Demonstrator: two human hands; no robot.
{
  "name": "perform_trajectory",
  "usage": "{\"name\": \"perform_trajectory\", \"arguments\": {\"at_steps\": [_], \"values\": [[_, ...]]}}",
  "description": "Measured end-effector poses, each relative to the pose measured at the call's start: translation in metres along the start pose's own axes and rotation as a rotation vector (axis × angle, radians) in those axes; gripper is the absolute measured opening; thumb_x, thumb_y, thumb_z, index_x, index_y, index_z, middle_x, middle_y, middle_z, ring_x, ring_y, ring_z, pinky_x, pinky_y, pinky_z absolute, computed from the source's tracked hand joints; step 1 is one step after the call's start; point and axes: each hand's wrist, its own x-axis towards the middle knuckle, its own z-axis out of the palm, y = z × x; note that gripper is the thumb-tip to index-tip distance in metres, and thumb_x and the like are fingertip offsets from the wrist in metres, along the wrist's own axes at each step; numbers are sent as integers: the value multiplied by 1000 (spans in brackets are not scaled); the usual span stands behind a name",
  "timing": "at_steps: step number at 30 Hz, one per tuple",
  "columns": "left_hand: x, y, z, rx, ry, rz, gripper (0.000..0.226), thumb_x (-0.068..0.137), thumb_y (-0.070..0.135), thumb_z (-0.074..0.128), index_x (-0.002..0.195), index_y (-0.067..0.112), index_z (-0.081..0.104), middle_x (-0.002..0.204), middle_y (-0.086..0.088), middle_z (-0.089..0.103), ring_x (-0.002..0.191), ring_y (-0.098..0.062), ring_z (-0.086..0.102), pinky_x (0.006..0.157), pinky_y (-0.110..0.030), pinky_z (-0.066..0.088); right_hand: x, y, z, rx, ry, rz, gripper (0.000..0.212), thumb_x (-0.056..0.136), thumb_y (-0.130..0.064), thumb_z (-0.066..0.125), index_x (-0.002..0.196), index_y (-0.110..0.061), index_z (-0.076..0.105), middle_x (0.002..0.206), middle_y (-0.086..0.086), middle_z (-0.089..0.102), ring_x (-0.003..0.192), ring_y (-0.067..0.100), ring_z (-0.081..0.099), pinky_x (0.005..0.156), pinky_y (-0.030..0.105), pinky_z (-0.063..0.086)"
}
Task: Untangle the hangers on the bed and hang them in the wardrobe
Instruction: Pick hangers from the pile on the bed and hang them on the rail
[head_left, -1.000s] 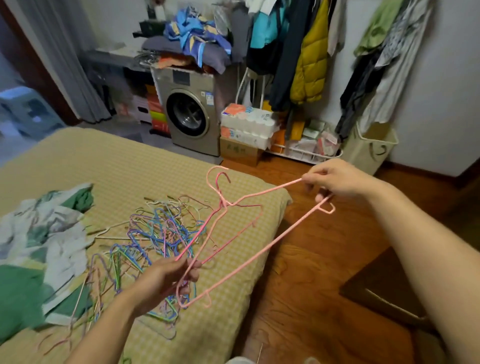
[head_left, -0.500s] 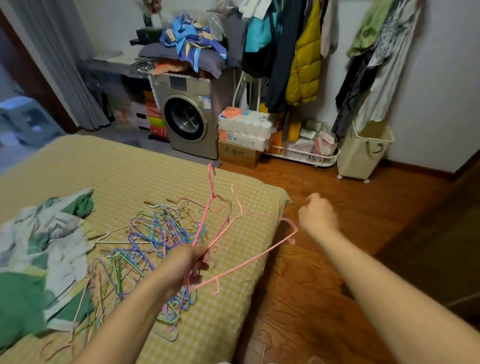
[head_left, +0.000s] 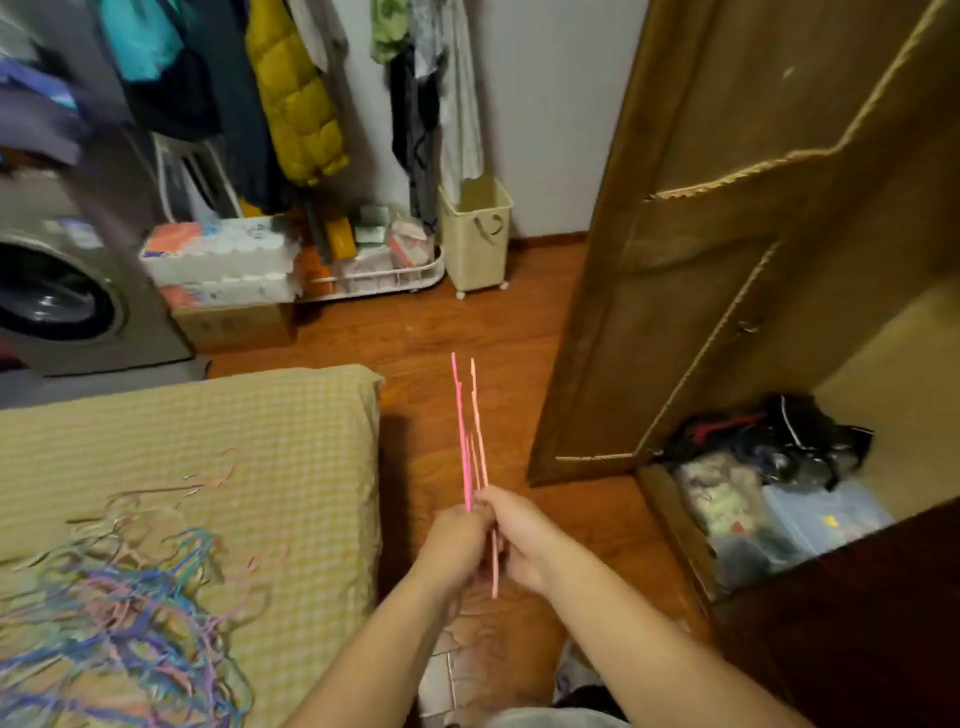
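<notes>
Progress looks early: a few thin pink wire hangers are free of the heap and held together edge-on above the wooden floor, in the gap between the bed corner and the open wardrobe door. None is seen hung; the wardrobe's rail is out of view, so only its lower compartment shows, stuffed with dark clothes and clear bags. Much remains, judging by the large tangle of blue, purple, pink and pale wire hangers lying on the yellow checked bed cover, left of the pink ones and well apart from them.

Both forearms reach forward from the bottom edge and meet just right of the bed corner. Left hand has its fingers curled round the lower part of the pink hangers. Right hand is pressed close beside it, fingertips pinching the same wires near where they rise out of the grip. One pink end pokes down between the wrists. Hangers point up and away, roughly upright.
</notes>
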Motion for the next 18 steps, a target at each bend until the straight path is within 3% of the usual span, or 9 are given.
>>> {"name": "perform_trajectory", "arguments": {"at_steps": [2, 4, 6, 8, 11, 14, 16, 18], "values": [[7, 9, 37, 87, -129, -19, 29, 90, 25, 55, 106, 6, 69, 79, -11, 74, 72, -26, 72, 63, -37, 58, -7, -11, -43, 63, 98, -75, 25, 96, -29, 55, 95, -12, 74, 84, 18, 72, 74, 32, 68, 69, 46, 57], [11, 19, 85, 209, -236, -44, 23, 94, 23, 52, 103, 9, 69, 74, -3, 71, 64, -17, 67, 56, -25, 47, -12, -19, -102, 131, 214, -119, 24, 99, -27, 55, 110, -14, 71, 106, 12, 72, 88, 24, 68, 72, 41, 57], [16, 28, 111, 276, -264, -69, 20, 95, 21, 50, 101, 13, 67, 80, -3, 65, 66, -17, 58, 60, -25, 40, -11, -23, -149, 163, 358, -126, 30, 100, -33, 54, 127, -22, 61, 127, 1, 60, 115, 24, 59, 80, 36, 53], [27, 39, 145, 329, -304, -68, 23, 96, 26, 50, 107, 14, 66, 92, -5, 63, 77, -21, 55, 65, -29, 43, -15, -32, -205, 204, 466, -158, 35, 101, -34, 51, 135, -28, 55, 136, 0, 52, 127, 28, 50, 93, 41, 51], [40, 69, 202, 399, -414, 7, 25, 97, 29, 52, 117, 21, 63, 102, -4, 64, 87, -21, 58, 72, -34, 51, -32, -59, -285, 224, 552, -291, 35, 99, -23, 49, 134, -26, 54, 123, 1, 59, 108, 20, 56, 97, 40, 49], [42, 115, 266, 394, -516, 89, 23, 94, 11, 50, 114, 14, 61, 94, -6, 60, 73, -16, 56, 62, -29, 45, -65, -102, -349, 250, 613, -427, 42, 97, -13, 48, 136, -26, 52, 122, 6, 60, 84, 12, 56, 77, 29, 49], [35, 142, 303, 386, -601, 127, 22, 91, 4, 49, 108, 13, 59, 80, -5, 52, 59, -13, 47, 56, -26, 37, -93, -122, -380, 286, 656, -534, 40, 99, -16, 49, 137, -27, 54, 134, 6, 55, 87, 10, 51, 81, 29, 47], [30, 171, 338, 446, -638, 188, 22, 90, 11, 52, 109, 13, 62, 78, -3, 56, 60, -14, 48, 59, -27, 39, -124, -142, -403, 306, 728, -620, 29, 100, -20, 50, 125, -25, 63, 133, 2, 55, 102, 14, 54, 92, 34, 50]]}}
